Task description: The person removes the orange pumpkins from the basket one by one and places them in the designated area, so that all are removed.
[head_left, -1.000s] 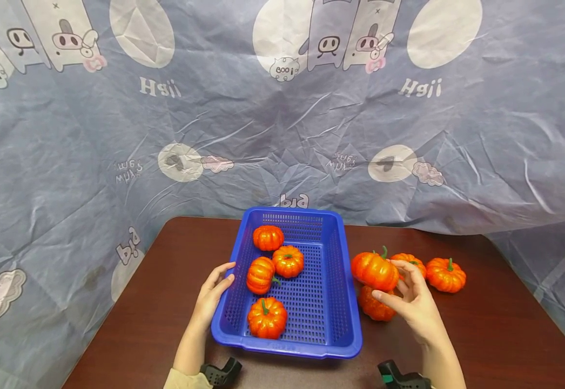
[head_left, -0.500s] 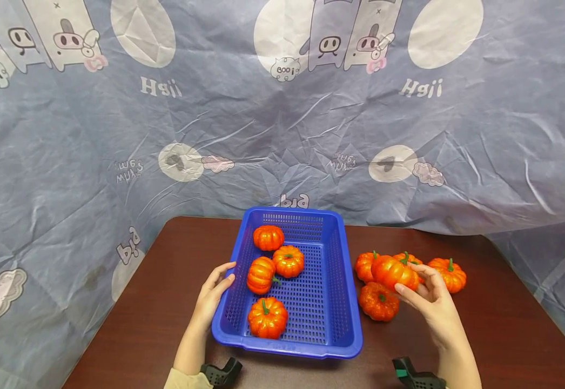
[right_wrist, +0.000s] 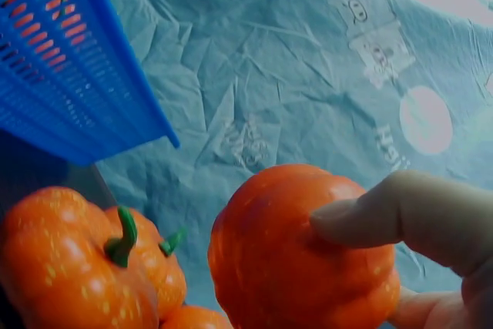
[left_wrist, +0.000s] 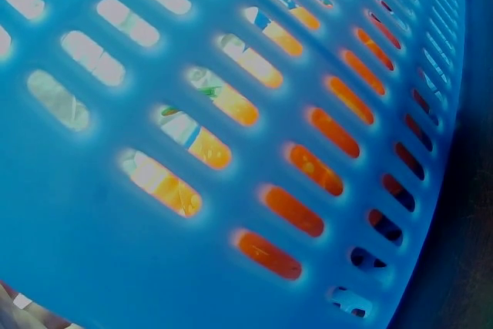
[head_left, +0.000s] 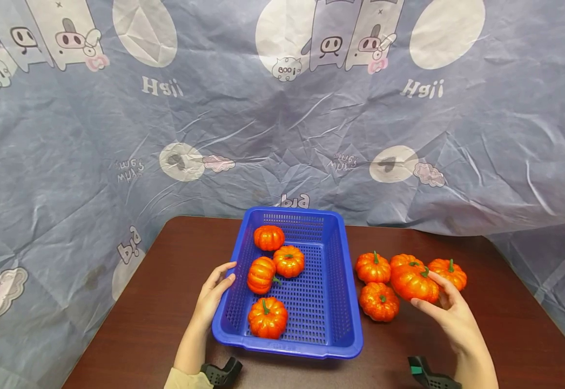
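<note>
A grey-blue printed cloth (head_left: 282,124) hangs behind the station, creased throughout. Before it stands a dark brown table (head_left: 161,281). On the table sits a blue basket (head_left: 287,347), upright, with slotted walls.

Two bare hands are at work. The left hand (head_left: 212,289) is at the basket's left rim; its visible fingers lie extended against it and do not wrap round it. The remaining fingers are hidden. The right hand (head_left: 453,316) grips the held pumpkin (head_left: 414,283) between thumb and fingers, to the right of the basket. From where I stand I cannot establish whether that pumpkin clears the table.

Pumpkins inside the basket, four: a rear pumpkin (head_left: 269,237), a middle pumpkin (head_left: 289,261), a side pumpkin (head_left: 261,275) lying tipped over, and a front pumpkin (head_left: 268,317), apart from the rest. All keep to the left and centre; the right side of the floor is bare.

Pumpkins on the table, four, right of the basket: one by the wall (head_left: 372,268), one nearest the person (head_left: 379,301), one partly hidden (head_left: 403,260) behind the held one, and one farthest right (head_left: 450,275).

Finding: four in, five out counting the held one. I judge the work part-done; which way the pumpkins travel is not established.
</note>
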`<action>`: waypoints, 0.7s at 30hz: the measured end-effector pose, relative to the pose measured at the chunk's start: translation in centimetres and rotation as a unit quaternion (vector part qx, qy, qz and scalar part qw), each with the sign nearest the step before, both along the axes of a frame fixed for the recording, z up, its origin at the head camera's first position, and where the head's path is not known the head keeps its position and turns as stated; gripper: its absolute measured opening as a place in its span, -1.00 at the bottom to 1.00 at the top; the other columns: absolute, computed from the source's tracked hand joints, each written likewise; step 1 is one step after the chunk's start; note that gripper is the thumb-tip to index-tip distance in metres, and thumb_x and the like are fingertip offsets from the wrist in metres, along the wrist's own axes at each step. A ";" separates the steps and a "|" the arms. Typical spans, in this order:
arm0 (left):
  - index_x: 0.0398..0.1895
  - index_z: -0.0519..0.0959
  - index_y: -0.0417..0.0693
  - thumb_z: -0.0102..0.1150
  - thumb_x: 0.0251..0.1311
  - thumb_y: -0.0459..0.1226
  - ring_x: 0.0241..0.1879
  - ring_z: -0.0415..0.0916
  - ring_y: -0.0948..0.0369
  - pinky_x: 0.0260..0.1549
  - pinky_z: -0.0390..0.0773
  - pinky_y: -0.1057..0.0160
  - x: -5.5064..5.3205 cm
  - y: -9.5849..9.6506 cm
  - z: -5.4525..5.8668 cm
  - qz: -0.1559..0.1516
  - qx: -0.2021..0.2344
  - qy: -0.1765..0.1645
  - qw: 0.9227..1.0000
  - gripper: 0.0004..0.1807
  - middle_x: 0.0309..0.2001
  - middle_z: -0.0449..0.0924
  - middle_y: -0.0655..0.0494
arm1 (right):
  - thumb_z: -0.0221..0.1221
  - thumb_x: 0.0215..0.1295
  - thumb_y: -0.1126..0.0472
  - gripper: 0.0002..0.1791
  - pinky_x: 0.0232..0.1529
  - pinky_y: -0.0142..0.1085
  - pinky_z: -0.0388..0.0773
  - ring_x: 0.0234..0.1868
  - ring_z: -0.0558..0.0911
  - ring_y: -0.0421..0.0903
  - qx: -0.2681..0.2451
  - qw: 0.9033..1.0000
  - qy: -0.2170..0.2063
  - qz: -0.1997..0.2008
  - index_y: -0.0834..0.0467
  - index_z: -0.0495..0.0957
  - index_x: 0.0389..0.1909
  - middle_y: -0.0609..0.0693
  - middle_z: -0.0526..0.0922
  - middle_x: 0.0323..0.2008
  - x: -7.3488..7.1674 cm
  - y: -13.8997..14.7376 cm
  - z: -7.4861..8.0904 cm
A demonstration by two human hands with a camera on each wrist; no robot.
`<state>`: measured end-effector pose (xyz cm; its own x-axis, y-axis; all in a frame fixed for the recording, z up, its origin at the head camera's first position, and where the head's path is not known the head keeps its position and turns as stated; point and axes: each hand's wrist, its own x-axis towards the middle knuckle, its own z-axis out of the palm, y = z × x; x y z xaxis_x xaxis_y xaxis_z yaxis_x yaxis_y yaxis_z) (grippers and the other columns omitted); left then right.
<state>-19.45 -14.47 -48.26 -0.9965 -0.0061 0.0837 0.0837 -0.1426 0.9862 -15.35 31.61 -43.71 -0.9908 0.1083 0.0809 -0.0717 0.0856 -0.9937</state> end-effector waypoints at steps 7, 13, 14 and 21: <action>0.19 0.37 -0.24 -0.03 0.32 -0.32 0.10 0.33 0.00 -0.09 0.49 0.25 0.0 0.0 0.0 0.000 0.007 0.001 1.000 -0.61 0.31 0.24 -0.08 | 0.20 0.08 0.54 -0.27 -0.23 -0.56 0.44 -0.18 0.51 -0.38 -0.022 1.000 0.013 0.019 -0.04 0.25 0.23 -0.31 0.52 -0.17 -0.2 1.6 -1.4; 0.19 0.37 -0.25 -0.04 0.32 -0.33 0.04 0.37 0.02 -0.12 0.50 0.24 0.1 0.0 0.0 -0.001 0.011 0.004 1.000 -0.61 0.30 0.27 -0.10 | 0.19 0.04 0.58 -0.24 -0.24 -0.53 0.45 -0.17 0.51 -0.38 -0.020 0.999 0.029 0.034 -0.06 0.25 0.21 -0.27 0.38 -0.02 -0.5 3.0 -3.5; 0.19 0.37 -0.25 -0.04 0.32 -0.33 0.03 0.38 0.03 -0.13 0.51 0.24 0.1 0.0 0.0 -0.001 0.011 0.004 1.000 -0.61 0.29 0.27 -0.10 | 0.19 0.04 0.57 -0.24 -0.24 -0.53 0.45 -0.16 0.50 -0.39 -0.017 0.999 0.028 0.038 -0.06 0.24 0.22 -0.25 0.32 0.02 -0.5 3.2 -3.8; 0.20 0.36 -0.25 -0.03 0.33 -0.32 0.01 0.39 0.03 -0.14 0.51 0.23 0.1 0.0 0.0 -0.003 0.013 0.003 1.000 -0.61 0.28 0.29 -0.11 | 0.26 0.02 0.49 -0.21 -0.24 -0.53 0.44 -0.11 0.43 -0.45 0.012 0.999 -0.025 0.031 -0.05 0.19 0.23 -0.27 0.22 0.05 -0.8 4.5 -5.4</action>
